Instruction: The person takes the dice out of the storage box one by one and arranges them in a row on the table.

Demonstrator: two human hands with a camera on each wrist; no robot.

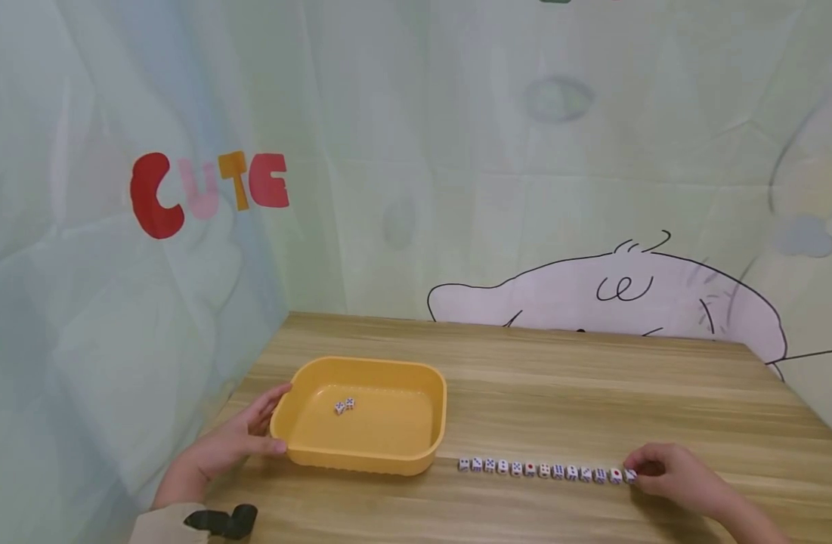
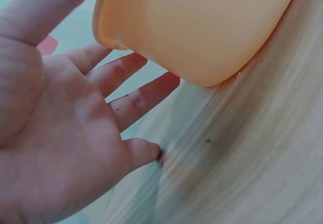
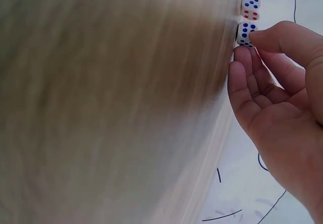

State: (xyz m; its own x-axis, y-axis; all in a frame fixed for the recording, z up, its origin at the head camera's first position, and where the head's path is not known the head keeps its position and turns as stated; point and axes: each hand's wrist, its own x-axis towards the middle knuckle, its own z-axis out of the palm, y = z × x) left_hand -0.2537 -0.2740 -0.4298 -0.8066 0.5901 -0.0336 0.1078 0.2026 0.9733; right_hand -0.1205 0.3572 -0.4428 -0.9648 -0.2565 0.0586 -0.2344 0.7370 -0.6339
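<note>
My left hand [image 1: 235, 438] is at the left end of a yellow tray [image 1: 368, 457], its fingers spread and fairly straight against the outer wall. The left wrist view shows the palm facing the tray [image 2: 202, 27], with fingertips at its underside edge. Two white dice [image 1: 344, 406] lie inside the tray. A straight row of white dice [image 1: 544, 471] runs rightward from the tray's front right corner. At the row's right end, my right hand [image 1: 677, 476] pinches the last die [image 3: 246, 33] between thumb and fingers. Blue and red pips show on the dice.
The wooden table [image 1: 565, 400] carries everything. A pale printed curtain [image 1: 416, 151] hangs behind and at the sides, with "CUTE" lettering [image 1: 157, 196] on the left. A beige sleeve with a dark patch [image 1: 221, 521] shows at the lower left.
</note>
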